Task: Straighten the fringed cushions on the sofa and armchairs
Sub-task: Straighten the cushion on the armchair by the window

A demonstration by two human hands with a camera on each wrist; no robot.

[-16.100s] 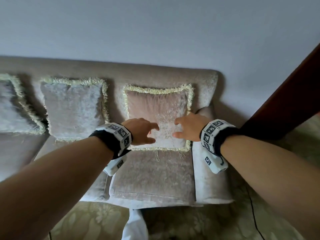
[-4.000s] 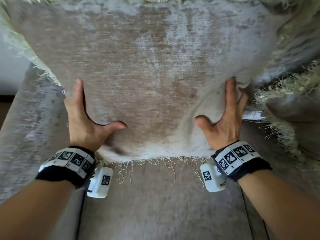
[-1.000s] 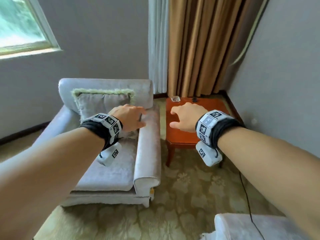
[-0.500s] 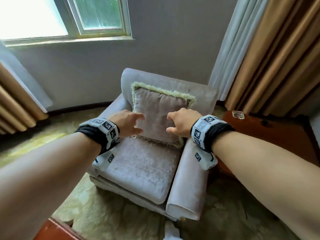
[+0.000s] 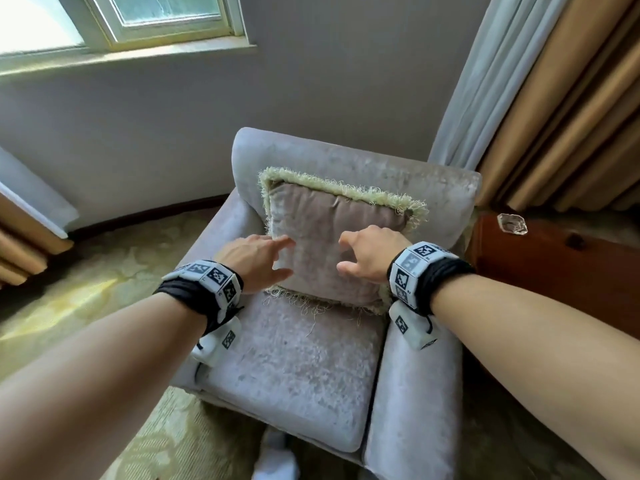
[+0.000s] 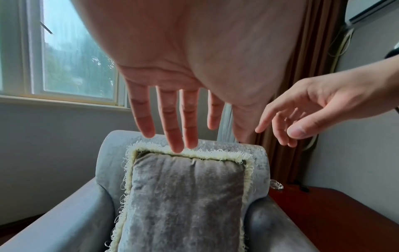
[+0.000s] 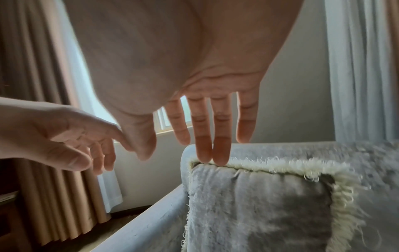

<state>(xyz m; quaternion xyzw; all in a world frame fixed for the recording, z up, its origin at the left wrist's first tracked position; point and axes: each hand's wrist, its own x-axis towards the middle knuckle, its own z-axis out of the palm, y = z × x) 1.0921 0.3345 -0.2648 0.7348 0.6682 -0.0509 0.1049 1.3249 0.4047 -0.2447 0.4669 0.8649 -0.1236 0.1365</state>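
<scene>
A taupe velvet cushion [image 5: 329, 244] with a pale green fringe leans upright against the back of a grey armchair [image 5: 298, 368]. My left hand [image 5: 258, 259] hovers in front of the cushion's left side, fingers loosely spread, holding nothing. In front of the cushion's right side, my right hand [image 5: 370, 252] has its fingers relaxed and apart. In the left wrist view the left fingers [image 6: 172, 134] hang straight above the cushion's top fringe [image 6: 190, 153]. The right wrist view shows straight right fingers [image 7: 213, 150] over the cushion [image 7: 259, 213]. I cannot tell if either hand touches it.
A red-brown wooden side table [image 5: 554, 265] stands right of the armchair with a glass ashtray [image 5: 512, 223] on it. Tan and white curtains [image 5: 554, 109] hang behind at the right. A window [image 5: 121, 22] sits at the upper left. Patterned carpet [image 5: 86, 289] covers the floor.
I have come closer to the armchair, which now fills more of the view. Both hands have reached nearer to the cushion's face; the cushion itself has not moved.
</scene>
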